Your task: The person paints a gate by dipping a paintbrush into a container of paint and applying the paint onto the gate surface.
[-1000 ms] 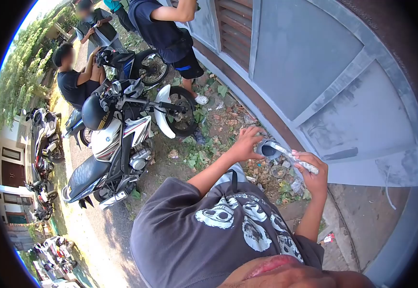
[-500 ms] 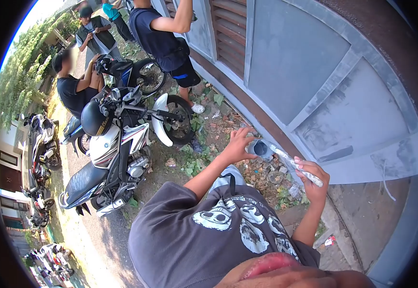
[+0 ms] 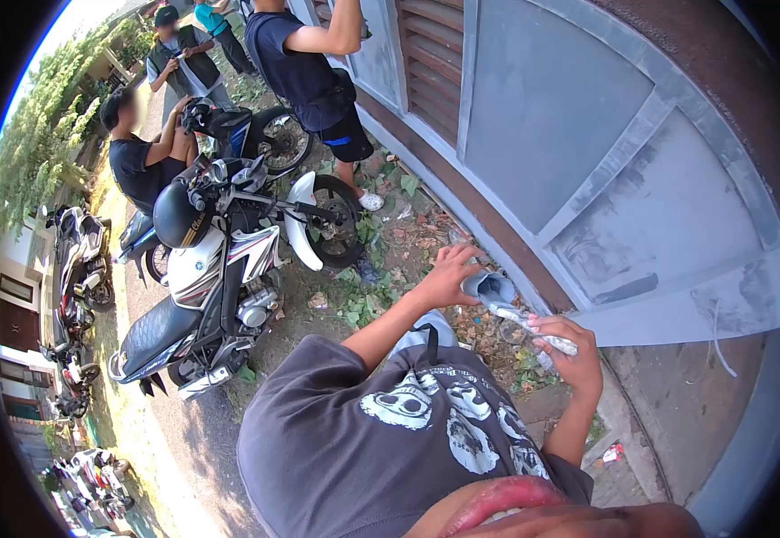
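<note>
My left hand [image 3: 451,274] is wrapped round a small cup of grey paint [image 3: 477,284]. The cup leans over, its mouth facing right. In my right hand [image 3: 575,357] is a paintbrush [image 3: 547,335] with a paint-smeared whitish handle. Its head end reaches into the mouth of the cup, so the bristles cannot be made out clearly. Beyond both hands stands a large grey-painted panel [image 3: 605,188], with a darker wet-looking patch [image 3: 628,289] low on it.
A white and black motorcycle [image 3: 200,273] with a black helmet [image 3: 180,215] stands at left. A person in dark clothes [image 3: 305,72] stands at the panel; another person [image 3: 139,166] sits by a second motorcycle. Leaves and rubble [image 3: 408,215] cover the ground along the wall.
The paintbrush has moved left and down from beside the cup, and its head end is now at the cup's mouth. The cup has tipped towards the brush.
</note>
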Demonstrator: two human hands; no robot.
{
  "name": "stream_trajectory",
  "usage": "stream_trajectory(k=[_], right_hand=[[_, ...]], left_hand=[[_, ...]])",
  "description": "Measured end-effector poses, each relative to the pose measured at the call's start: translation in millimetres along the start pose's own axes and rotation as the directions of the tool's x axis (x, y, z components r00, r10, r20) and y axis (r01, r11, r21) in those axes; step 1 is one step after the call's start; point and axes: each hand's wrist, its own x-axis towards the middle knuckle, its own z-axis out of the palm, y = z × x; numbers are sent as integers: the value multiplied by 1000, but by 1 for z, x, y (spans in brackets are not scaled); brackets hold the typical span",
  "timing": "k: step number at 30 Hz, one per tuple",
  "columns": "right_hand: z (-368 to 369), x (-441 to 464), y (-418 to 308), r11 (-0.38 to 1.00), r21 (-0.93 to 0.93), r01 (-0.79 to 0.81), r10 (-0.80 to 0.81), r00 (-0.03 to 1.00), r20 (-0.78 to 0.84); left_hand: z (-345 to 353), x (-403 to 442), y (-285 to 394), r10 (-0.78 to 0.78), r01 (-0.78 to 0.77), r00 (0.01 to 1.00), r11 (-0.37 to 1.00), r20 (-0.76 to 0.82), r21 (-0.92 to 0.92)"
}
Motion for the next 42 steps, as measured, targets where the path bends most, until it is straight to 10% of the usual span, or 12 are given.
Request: stream_trajectory(k=[19, 23, 25, 29, 36, 38, 42], right_hand=[[-19, -31, 3, 1000, -3, 1, -1, 978, -209], [-15, -50, 45, 940, 341, 12, 184, 822, -539], [-18, -54, 56, 849, 528, 38, 477, 378, -794], [-20, -94, 122, 759, 638, 127, 634, 76, -770], [25, -138, 191, 598, 719, -354, 786, 86, -612], [31, -128, 191, 644, 143, -751, 536, 310, -785], [8, -76, 161, 668, -150, -729, 381, 508, -772]], left_hand=[[2, -7, -29, -81, 86, 993, 994, -91, 61], [-6, -17, -45, -142, 153, 981, 985, -133, 75], [-8, -23, -51, -161, 174, 974, 982, -158, 78], [-8, -41, -61, -182, 194, 974, 977, -134, 84], [-1, -84, -89, -252, 274, 950, 956, -187, 106], [-1, -93, -97, -278, 296, 947, 949, -163, 104], [5, -107, -129, -326, 345, 933, 930, -153, 124]])
